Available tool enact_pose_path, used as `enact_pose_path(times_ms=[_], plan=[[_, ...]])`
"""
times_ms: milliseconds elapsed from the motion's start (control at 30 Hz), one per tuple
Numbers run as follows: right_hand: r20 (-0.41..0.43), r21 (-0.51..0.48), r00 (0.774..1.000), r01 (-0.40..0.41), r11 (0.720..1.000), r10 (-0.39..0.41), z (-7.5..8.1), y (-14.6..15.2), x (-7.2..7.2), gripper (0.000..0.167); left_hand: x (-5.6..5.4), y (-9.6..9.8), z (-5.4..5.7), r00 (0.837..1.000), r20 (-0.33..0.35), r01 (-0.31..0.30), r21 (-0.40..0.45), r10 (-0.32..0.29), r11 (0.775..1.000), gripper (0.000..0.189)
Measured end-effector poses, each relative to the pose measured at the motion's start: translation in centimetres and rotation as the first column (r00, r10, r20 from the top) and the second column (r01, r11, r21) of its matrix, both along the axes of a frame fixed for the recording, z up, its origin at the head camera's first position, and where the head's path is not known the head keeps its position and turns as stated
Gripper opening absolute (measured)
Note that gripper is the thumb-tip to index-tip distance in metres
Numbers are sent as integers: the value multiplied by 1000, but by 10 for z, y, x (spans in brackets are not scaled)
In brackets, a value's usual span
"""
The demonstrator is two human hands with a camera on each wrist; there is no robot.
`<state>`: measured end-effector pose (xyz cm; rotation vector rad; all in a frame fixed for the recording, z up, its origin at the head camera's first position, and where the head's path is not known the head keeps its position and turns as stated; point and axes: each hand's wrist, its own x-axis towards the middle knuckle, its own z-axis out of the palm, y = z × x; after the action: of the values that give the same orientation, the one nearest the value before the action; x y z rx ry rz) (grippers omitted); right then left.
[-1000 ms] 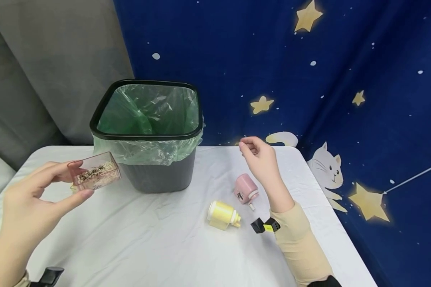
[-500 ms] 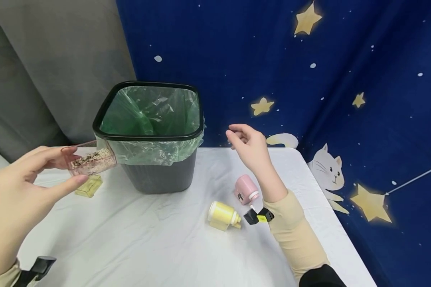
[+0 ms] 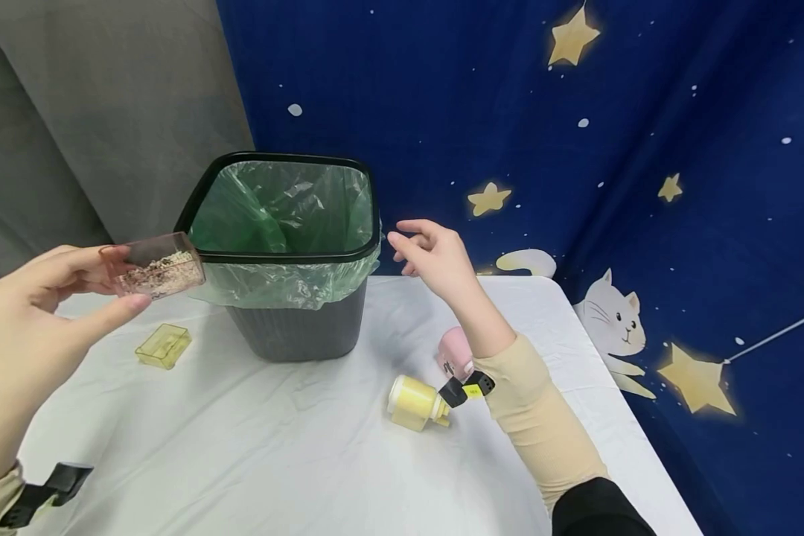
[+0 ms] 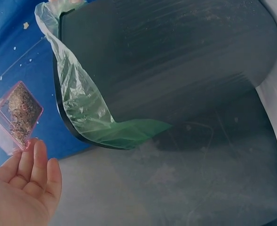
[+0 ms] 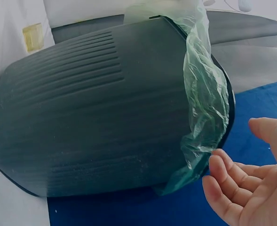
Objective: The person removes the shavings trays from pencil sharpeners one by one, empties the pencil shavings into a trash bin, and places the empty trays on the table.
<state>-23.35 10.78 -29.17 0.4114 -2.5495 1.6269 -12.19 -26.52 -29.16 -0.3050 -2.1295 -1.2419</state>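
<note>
In the head view my left hand (image 3: 47,316) holds a clear pink shavings box (image 3: 157,269) between thumb and fingers, left of the bin's rim. Pale and dark shavings lie inside it; in the left wrist view, the same box (image 4: 21,115) is at the left edge. A dark grey trash bin (image 3: 301,327) with a green bag liner (image 3: 288,205) stands between my hands. Near its right rim is my right hand (image 3: 435,257), fingers loosely bent, nothing in them. Its fingertips (image 5: 217,165) appear close to the bag's folded edge; I cannot tell whether they touch.
A clear yellow box (image 3: 164,346) lies on the white-covered table (image 3: 275,461), left of the bin. To the right lie a yellow crank sharpener-like object (image 3: 412,402) and a similar pink one (image 3: 454,350), partly hidden by my right wrist. A blue starry curtain (image 3: 402,89) hangs behind.
My left hand has moved up and left with the pink box, uncovering the yellow box on the table. My right hand has moved left and up toward the bin's rim.
</note>
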Motion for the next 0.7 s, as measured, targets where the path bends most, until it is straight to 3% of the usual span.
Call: enact_pose_path(times_ms=[267,500,700], plan=[[125,-47,989,-71,996,77,2,-14,-9,50,-9,-3,8,999,35,-14,-18,15,1000,29],[247,-186,958,-104,977,149,2,-17,-12,48,-14,-3,13,999,53,-3,-41,5,999,22],[289,-268,934,-134,954,213,2,-19,-13,50,-18,-4,17,994,112,-10,-62,17,998,28]])
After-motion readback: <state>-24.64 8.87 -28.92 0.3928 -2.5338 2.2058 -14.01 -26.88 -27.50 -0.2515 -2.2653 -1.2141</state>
